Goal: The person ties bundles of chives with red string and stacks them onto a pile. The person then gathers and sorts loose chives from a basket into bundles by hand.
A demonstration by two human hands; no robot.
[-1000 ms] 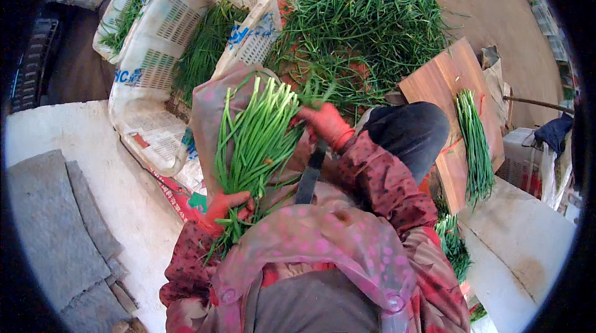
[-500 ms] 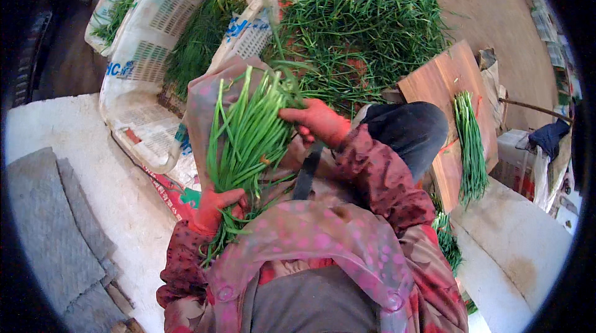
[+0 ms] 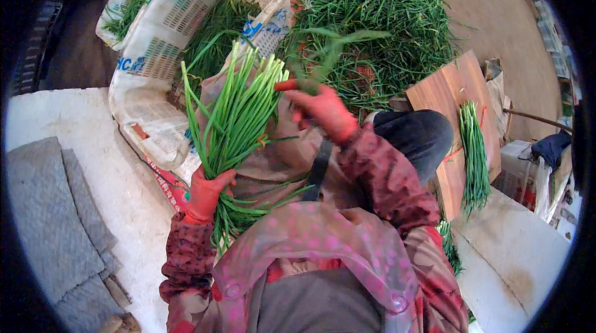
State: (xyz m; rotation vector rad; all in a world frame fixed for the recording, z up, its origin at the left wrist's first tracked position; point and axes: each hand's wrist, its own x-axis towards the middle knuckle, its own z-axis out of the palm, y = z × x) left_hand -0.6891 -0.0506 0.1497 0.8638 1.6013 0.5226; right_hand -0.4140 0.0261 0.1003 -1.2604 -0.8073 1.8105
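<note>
My left hand (image 3: 208, 195), in a red-orange glove, is closed round the lower part of a bunch of green chives (image 3: 236, 119). The pale cut ends point up and away from me; the leaf tips trail below the hand over my lap. Just right of the pale ends is my gloved right hand (image 3: 324, 111), its index finger stretched toward the bunch. A blurred spray of loose chive leaves (image 3: 332, 47) shows right above its fingers. Whether the fingers still grip these leaves is hidden by motion blur.
A white plastic basket (image 3: 146, 100) with chives inside stands at the far left. Beyond my knees lies a large heap of chives (image 3: 379, 10). On the right, a tied chive bundle (image 3: 473, 159) rests on a wooden board (image 3: 450, 178). Grey mats (image 3: 49, 209) lie left.
My right hand has moved off the bunch, slightly right and nearer to me, with loose leaves blurring above it. The left hand has risen a little, still holding the bunch.
</note>
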